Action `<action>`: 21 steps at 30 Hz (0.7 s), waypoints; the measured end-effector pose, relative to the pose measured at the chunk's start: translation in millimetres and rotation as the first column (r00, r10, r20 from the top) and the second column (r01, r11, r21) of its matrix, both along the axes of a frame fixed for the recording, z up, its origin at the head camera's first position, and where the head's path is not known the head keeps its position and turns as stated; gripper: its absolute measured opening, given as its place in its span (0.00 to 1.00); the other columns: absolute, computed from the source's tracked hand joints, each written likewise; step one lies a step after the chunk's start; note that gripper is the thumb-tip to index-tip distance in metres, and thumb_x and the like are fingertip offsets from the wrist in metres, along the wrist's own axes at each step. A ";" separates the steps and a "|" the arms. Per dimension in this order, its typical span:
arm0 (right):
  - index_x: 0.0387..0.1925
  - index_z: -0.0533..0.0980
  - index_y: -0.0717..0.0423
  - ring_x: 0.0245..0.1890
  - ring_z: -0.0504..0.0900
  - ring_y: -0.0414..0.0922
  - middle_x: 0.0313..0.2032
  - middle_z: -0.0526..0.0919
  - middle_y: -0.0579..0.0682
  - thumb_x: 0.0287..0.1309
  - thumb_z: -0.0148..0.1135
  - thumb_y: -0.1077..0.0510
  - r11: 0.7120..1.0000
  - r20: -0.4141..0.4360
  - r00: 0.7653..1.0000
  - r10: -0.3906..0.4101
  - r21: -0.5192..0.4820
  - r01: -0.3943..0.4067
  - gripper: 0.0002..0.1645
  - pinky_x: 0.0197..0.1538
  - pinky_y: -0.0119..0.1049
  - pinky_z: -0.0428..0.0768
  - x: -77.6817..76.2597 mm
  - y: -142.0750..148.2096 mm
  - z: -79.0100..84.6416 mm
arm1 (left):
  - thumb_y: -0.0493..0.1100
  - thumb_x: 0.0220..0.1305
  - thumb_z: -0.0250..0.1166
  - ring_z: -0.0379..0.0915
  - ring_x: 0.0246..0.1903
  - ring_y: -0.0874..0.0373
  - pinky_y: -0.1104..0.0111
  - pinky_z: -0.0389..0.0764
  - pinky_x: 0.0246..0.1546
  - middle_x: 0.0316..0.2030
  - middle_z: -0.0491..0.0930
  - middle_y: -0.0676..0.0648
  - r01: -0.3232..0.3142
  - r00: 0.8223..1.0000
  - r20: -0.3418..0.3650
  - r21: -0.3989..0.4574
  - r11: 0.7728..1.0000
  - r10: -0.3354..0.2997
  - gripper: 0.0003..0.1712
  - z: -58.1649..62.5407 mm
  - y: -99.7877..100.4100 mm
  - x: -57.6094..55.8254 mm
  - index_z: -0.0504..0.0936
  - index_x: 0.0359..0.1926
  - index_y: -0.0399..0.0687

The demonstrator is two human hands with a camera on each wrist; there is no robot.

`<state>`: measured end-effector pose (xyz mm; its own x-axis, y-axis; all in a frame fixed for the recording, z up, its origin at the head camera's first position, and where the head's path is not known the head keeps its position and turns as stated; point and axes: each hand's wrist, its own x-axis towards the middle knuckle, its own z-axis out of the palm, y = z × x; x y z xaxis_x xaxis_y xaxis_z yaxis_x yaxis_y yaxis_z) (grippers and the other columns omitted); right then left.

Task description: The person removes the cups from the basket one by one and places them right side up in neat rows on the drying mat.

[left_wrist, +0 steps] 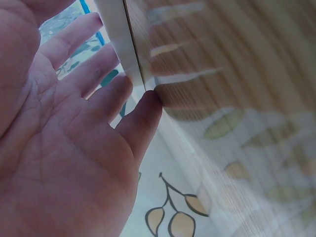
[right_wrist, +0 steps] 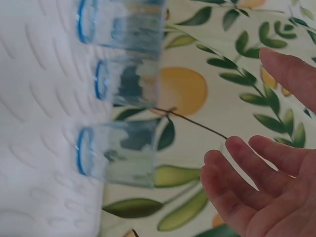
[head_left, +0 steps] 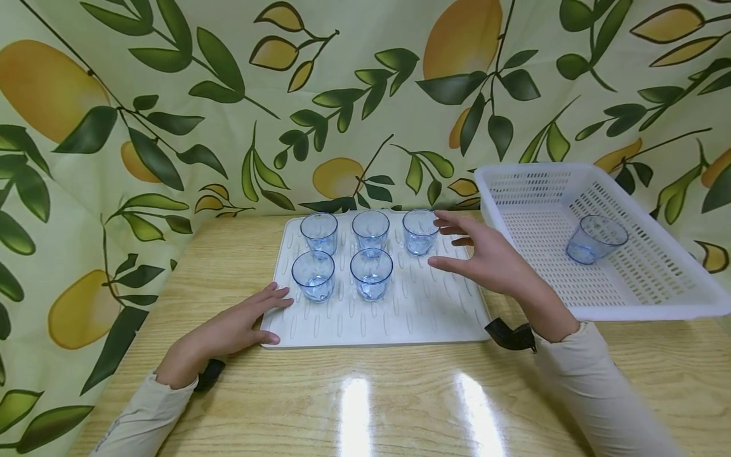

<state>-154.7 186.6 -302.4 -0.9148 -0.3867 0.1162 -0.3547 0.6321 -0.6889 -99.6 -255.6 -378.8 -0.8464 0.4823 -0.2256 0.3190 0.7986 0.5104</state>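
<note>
Several clear blue glasses stand upright on a white ridged drying mat (head_left: pixel 422 311), three in the back row and two in front. My right hand (head_left: pixel 485 254) hovers beside the back right glass (head_left: pixel 420 233), fingers spread and thumb apart; in the right wrist view a gap shows between the hand (right_wrist: pixel 266 182) and the glass (right_wrist: pixel 118 153). My left hand (head_left: pixel 240 324) rests at the mat's left edge near the front left glass (head_left: pixel 314 277), its fingers extended. In the left wrist view the left hand's palm (left_wrist: pixel 74 148) holds nothing.
A white perforated plastic basket (head_left: pixel 622 312) stands right of the mat, with one tilted blue glass (head_left: pixel 597 240) inside. A cloth printed with fruit and leaves (head_left: pixel 354 114) hangs behind the wooden table (head_left: pixel 285 400).
</note>
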 end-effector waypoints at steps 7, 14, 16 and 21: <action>0.75 0.60 0.47 0.66 0.72 0.58 0.67 0.72 0.55 0.60 0.70 0.47 0.995 -0.018 0.995 -0.094 -0.040 0.093 0.46 0.66 0.60 0.70 3.4 22.1 20.4 | 0.49 0.61 0.69 0.40 0.78 0.37 0.39 0.53 0.72 0.77 0.56 0.45 0.001 1.000 -0.004 0.001 1.000 -0.001 0.39 -0.4 -0.9 0.5 0.68 0.72 0.51; 0.75 0.59 0.41 0.62 0.74 0.55 0.69 0.71 0.56 0.66 0.64 0.47 0.979 -0.048 0.981 -0.186 -0.091 0.181 0.41 0.59 0.28 0.74 3.3 48.7 33.4 | 0.49 0.61 0.69 0.41 0.78 0.37 0.38 0.53 0.72 0.77 0.56 0.44 -0.001 1.000 -0.006 0.000 1.000 0.001 0.38 1.7 -0.3 0.9 0.68 0.72 0.51; 0.75 0.60 0.40 0.61 0.75 0.51 0.68 0.71 0.55 0.67 0.63 0.47 0.974 -0.053 0.977 -0.209 -0.100 0.203 0.39 0.51 0.15 0.71 3.0 56.2 35.4 | 0.49 0.61 0.69 0.41 0.78 0.37 0.38 0.54 0.72 0.77 0.57 0.44 0.001 1.000 -0.011 -0.001 1.000 -0.001 0.38 2.2 0.2 0.9 0.69 0.71 0.50; 0.75 0.60 0.38 0.55 0.74 0.32 0.69 0.70 0.55 0.68 0.61 0.46 0.956 -0.052 0.960 -0.274 -0.125 0.266 0.37 0.46 0.10 0.70 1.5 79.1 38.3 | 0.49 0.61 0.69 0.41 0.77 0.36 0.38 0.54 0.71 0.77 0.57 0.43 0.006 1.000 -0.014 0.004 1.000 -0.006 0.38 3.4 1.8 1.3 0.69 0.71 0.49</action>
<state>-153.2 265.6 -264.1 -0.9716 -0.1065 0.2114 -0.2305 0.6284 -0.7429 -98.3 -253.7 -375.4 -0.8466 0.4883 -0.2120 0.3308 0.7946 0.5091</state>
